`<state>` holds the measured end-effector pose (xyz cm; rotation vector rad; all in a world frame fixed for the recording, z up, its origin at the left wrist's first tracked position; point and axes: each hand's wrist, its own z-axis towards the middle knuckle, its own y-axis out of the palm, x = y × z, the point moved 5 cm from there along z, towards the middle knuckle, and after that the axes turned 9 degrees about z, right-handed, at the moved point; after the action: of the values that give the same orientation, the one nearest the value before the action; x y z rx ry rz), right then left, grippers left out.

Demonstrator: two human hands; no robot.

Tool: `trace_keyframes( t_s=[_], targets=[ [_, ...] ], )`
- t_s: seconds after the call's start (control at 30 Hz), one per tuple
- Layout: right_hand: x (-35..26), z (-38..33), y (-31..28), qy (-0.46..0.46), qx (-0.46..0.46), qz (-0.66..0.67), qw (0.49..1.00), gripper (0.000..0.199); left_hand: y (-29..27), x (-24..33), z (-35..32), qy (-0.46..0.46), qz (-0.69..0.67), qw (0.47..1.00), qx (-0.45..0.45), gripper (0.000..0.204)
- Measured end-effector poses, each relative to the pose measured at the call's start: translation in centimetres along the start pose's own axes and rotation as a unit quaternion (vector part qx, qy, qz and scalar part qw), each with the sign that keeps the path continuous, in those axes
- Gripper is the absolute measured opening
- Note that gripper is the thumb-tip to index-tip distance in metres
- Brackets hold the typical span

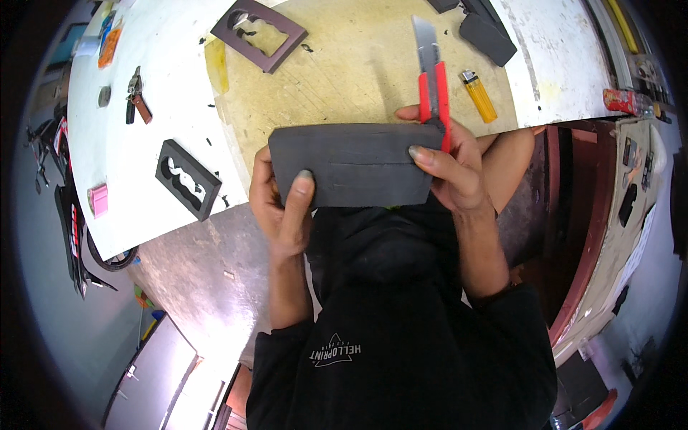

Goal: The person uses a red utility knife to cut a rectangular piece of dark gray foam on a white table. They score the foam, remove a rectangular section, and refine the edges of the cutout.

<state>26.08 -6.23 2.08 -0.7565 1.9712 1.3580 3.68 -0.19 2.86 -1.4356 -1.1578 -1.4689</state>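
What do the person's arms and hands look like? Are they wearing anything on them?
The left hand and right hand are bare, with no gloves. The forearms are bare too, and no watch or bracelet shows. Short, plain black sleeves cover the upper arms, part of a black shirt.

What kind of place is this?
Probably a small workshop, perhaps a home one. You can see a red-handled cutter knife, a black frame with a shaped cut-out, and a scratched yellowish work surface with little dark scraps on it.
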Motion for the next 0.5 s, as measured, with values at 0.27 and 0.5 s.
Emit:
trace_keyframes(
  t_s=[0.27, 0.5],
  targets=[
    [-4.0, 1.7, 2.3, -0.217, -0.053, -0.253, 0.942, 0.046, -0.7, 1.9, 2.7, -0.069, 0.255, 0.928, -0.262, 0.054],
    [-4.4, 2.8, 3.2, -0.051, -0.07, -0.191, 0.978, 0.047, 1.0, 1.6, 3.0, -0.111, 0.169, 0.939, -0.279, 0.047]
  ],
)
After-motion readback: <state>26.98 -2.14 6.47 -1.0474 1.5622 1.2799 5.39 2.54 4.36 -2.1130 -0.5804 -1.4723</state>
